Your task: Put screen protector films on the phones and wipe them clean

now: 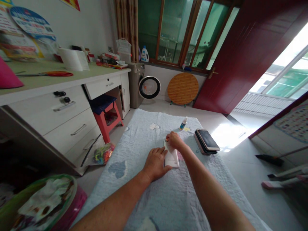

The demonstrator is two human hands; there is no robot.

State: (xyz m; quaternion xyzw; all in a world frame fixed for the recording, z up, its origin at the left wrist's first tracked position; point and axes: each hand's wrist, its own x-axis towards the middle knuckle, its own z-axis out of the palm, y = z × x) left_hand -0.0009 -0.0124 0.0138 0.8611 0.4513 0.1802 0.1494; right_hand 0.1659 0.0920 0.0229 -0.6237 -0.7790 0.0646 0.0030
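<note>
A white phone-like slab (171, 159) lies flat on the pale blue patterned cloth (141, 134). Along its left side rests my left hand (156, 163), fingers spread, with the thumb at the lower edge. My right hand (174, 140) is over the top end, its fingers closed together on something small and orange that I cannot make out. Behind my hands a small spray bottle (183, 124) with a blue label stands on the cloth. To the right is a stack of devices, with a white-framed one (208, 139) on top of darker ones.
A desk (96, 78) with drawers runs along the left, with a red stool (108, 118) partly under it. A full waste bin (75, 195) stands at the lower left. A washing machine (136, 85) has its door open.
</note>
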